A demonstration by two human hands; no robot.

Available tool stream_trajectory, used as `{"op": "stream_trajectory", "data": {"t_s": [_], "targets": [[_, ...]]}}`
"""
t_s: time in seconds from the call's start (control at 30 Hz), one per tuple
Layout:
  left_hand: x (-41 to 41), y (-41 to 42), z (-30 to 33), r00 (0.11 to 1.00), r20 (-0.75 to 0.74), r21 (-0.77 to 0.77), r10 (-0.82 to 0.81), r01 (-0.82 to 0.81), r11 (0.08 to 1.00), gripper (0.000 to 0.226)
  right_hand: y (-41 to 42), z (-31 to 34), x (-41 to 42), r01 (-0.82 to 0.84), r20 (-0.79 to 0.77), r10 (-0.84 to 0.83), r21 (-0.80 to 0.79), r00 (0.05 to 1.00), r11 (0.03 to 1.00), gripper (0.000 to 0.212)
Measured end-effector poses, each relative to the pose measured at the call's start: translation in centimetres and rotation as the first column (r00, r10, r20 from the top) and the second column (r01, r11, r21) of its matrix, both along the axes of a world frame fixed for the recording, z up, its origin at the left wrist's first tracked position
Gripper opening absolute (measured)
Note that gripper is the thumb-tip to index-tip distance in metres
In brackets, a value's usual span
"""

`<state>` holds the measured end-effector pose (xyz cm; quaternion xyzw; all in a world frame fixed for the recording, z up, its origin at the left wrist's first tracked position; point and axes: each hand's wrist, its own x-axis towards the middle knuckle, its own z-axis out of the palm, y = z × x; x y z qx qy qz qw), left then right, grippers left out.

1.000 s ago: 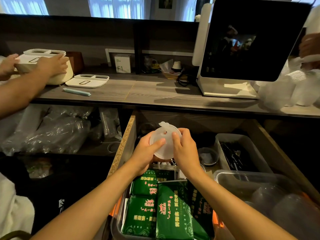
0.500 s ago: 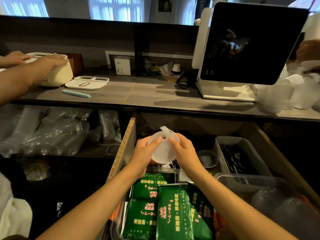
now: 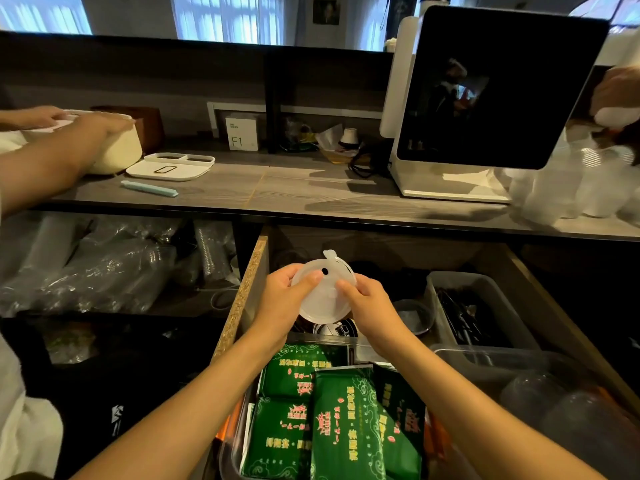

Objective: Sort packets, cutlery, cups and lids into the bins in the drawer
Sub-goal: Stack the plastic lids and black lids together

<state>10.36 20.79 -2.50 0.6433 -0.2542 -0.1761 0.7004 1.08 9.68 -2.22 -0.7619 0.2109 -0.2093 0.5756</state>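
A round translucent white lid (image 3: 323, 299) with a small hole and a tab is held over the back of the open drawer (image 3: 242, 299). My left hand (image 3: 282, 303) grips its left edge with the thumb on top, and my right hand (image 3: 372, 310) grips its right edge the same way. Under the lid stands a cup (image 3: 334, 329) with a dark printed top. Green packets (image 3: 332, 417) fill the clear bin nearest me. A grey bin (image 3: 485, 282) at the right holds dark cutlery (image 3: 460, 317). A clear bin (image 3: 502, 362) at the front right holds clear domed lids (image 3: 540, 396).
A counter (image 3: 294, 192) runs above the drawer with a screen terminal (image 3: 491, 95), a white tray (image 3: 169, 166) and a pale blue pen (image 3: 149, 188). Another person's hands (image 3: 93, 133) rest on a white container at the left. Bagged clear cups (image 3: 104, 268) lie on the left shelf.
Both my hands have lowered the lid slightly toward the drawer. The other person's hands pressed the lid piece down onto the white container.
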Motion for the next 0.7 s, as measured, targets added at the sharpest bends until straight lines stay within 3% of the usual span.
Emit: {"op": "stream_trajectory", "data": {"t_s": [0.17, 0.3, 0.37, 0.43, 0.53, 0.6, 0.7], "targets": [[-0.5, -0.3, 0.5, 0.905, -0.399, -0.14, -0.145, 0.096, 0.985, 0.026, -0.6, 1.2, 0.0, -0.006, -0.034, 0.003, -0.071, 0.999, 0.997, 0.022], [0.8, 0.0, 0.5, 0.813, -0.571, -0.203, -0.116, -0.003, 0.979, 0.03, -4.2, 2.9, -0.3, 0.139, -0.038, -0.136, 0.086, 0.99, 0.987, 0.015], [1.3, 0.3, 0.3, 0.794, -0.601, -0.176, -0.095, -0.016, 0.984, 0.024, -6.8, 2.9, -0.5, 0.141, -0.141, -0.137, 0.019, 0.98, 0.99, 0.009], [1.5, 0.2, 0.2, 0.807, -0.588, -0.132, -0.051, -0.033, 0.991, 0.024, -9.3, 1.9, -0.6, 0.01, -0.364, -0.087, -0.207, 0.927, 0.978, 0.011], [1.7, -0.1, 0.1, 0.822, -0.568, -0.122, -0.036, -0.041, 0.992, 0.029, -11.4, 0.3, -0.4, -0.327, -0.654, -0.053, -0.446, 0.755, 0.833, 0.026], [1.5, -0.2, 0.0, 0.822, -0.568, -0.121, -0.037, -0.038, 0.992, 0.029, -12.2, -0.7, -0.2, -0.486, -0.766, -0.039, -0.446, 0.642, 0.751, 0.036], [1.4, -0.3, 0.0, 0.82, -0.57, -0.125, -0.056, -0.019, 0.992, 0.028, -12.8, -2.3, 0.1, -0.564, -0.841, 0.012, -0.353, 0.542, 0.746, 0.043]]}}
